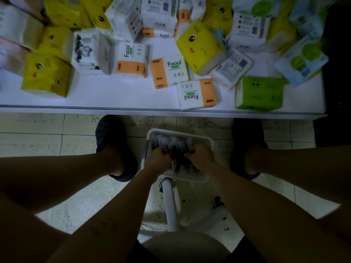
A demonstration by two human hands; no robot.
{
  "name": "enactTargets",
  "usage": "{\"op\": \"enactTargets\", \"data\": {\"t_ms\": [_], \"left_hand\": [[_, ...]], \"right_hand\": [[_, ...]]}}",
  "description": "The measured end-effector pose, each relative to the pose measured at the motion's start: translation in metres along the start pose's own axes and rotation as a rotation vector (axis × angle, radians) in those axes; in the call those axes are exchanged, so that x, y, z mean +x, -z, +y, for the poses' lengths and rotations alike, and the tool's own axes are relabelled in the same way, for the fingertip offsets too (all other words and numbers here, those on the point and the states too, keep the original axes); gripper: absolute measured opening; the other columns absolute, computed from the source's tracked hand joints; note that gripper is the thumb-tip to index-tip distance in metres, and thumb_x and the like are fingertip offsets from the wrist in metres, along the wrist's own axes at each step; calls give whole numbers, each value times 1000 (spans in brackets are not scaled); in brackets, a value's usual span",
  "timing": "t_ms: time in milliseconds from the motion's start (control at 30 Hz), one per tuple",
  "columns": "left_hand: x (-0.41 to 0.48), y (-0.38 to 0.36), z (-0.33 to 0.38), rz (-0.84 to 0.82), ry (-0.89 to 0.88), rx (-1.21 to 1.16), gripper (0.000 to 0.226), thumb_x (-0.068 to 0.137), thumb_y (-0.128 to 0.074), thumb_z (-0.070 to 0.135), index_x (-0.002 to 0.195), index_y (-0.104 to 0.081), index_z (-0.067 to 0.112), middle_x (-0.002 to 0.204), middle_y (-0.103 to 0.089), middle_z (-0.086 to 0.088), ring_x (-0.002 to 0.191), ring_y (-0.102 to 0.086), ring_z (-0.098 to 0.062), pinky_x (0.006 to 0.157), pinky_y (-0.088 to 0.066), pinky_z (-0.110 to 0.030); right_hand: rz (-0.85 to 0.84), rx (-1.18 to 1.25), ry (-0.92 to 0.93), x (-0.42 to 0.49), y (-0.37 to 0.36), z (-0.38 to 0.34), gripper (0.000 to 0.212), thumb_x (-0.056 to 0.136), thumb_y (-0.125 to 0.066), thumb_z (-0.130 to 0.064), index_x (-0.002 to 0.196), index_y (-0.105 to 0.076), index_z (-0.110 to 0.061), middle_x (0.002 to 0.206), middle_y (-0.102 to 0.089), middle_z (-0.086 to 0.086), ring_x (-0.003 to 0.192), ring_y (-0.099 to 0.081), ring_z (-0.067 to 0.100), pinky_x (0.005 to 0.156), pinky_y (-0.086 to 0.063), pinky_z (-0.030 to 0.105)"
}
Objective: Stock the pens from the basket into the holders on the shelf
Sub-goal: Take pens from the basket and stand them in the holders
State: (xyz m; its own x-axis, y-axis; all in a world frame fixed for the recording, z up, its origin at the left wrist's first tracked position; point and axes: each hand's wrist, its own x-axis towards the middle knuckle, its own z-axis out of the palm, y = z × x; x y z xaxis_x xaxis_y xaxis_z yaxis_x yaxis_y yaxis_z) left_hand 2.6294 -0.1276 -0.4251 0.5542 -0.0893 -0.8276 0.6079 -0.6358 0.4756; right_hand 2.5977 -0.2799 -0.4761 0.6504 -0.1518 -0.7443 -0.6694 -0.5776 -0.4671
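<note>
Honestly looks barely started: dark slim pens [178, 149] are gripped in the white plastic basket [190, 132] by left hand [158, 157] and right hand [201, 155].

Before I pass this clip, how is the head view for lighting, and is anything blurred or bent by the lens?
Head view: the white shelf is brightly lit, but the basket, the pens and the left hand and right hand gripping them sit in dim shadow, detail lost; tissue packs at the upper left are smeared; the shelf edge bows slightly.
</note>
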Motion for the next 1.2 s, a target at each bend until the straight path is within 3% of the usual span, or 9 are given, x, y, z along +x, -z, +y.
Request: {"op": "enactTargets", "data": {"t_ms": [100, 233, 400, 467, 633, 767, 900, 1067, 1200], "left_hand": [[-7, 0, 5, -7, -10, -53, 19, 96, -43, 12, 107, -58, 6, 106, -62, -20, 91, -57, -28, 76, -49, -37], [-28, 5, 17, 26, -147, -100, 32, 104, -35, 31, 112, -56, 8, 101, -63, -13, 91, -61, -25, 73, -51, -34], [-54, 11, 29, 74, -250, -168, 11, 101, -45, 13, 102, -55, 14, 91, -62, -12, 78, -60, -22, 70, -55, -40], [-63, 13, 36, 106, -288, -163, 11, 97, -47, 4, 105, -54, 7, 96, -63, -15, 78, -59, -25, 74, -55, -44], [-91, 20, 63, 197, -519, -159, 13, 103, -42, 23, 112, -50, 28, 82, -65, 0, 56, -56, -5, 42, -41, -12], [-119, 30, 85, 161, -648, -282, 21, 103, -43, 26, 109, -62, 19, 78, -60, -3, 49, -50, -5, 47, -43, -21], [-148, 43, 111, 179, -769, -355, 16, 100, -48, 18, 92, -60, 26, 87, -63, -3, 55, -58, -3, 51, -49, -20], [-192, 65, 149, 135, -902, -510, 13, 96, -57, 13, 108, -61, 16, 89, -63, -7, 76, -66, -17, 65, -59, -32], [-236, 84, 178, 113, -1065, -585, 31, 94, -58, 4, 121, -63, 20, 88, -60, -10, 81, -68, -29, 73, -60, -44]], "right_hand": [[142, 108, 68, -8, 16, 0, 6, 84, -72, -17, 78, -71, -15, 83, -66, 2, 80, -60, 19, 68, -45, 24], [279, 247, 91, -18, 37, -11, 31, 77, -74, -5, 75, -48, -22, 77, -55, -2, 78, -55, 19, 60, -42, 24], [305, 388, 194, -44, 47, -31, 63, 84, -65, 4, 135, -44, -24, 85, -55, 7, 83, -58, 27, 73, -52, 41], [324, 354, 263, -55, 50, -39, 52, 86, -64, 0, 130, -50, -25, 80, -58, 5, 79, -60, 25, 68, -51, 34], [393, 442, 422, -95, 71, -66, 41, 89, -64, -4, 126, -55, -19, 73, -51, -7, 66, -52, 8, 56, -42, 10], [430, 378, 558, -136, 103, -92, 46, 89, -66, -9, 131, -54, -25, 83, -54, -9, 66, -61, 15, 58, -52, 17], [441, 359, 672, -168, 132, -114, 55, 88, -69, -12, 139, -49, -23, 86, -54, -4, 65, -65, 24, 62, -58, 41], [514, 336, 807, -208, 167, -144, 55, 87, -69, -10, 134, -47, -30, 86, -56, -1, 60, -64, 17, 56, -57, 38], [589, 326, 931, -243, 194, -172, 52, 83, -74, -13, 100, -50, -56, 81, -60, -9, 62, -66, 14, 52, -51, 23]]}}
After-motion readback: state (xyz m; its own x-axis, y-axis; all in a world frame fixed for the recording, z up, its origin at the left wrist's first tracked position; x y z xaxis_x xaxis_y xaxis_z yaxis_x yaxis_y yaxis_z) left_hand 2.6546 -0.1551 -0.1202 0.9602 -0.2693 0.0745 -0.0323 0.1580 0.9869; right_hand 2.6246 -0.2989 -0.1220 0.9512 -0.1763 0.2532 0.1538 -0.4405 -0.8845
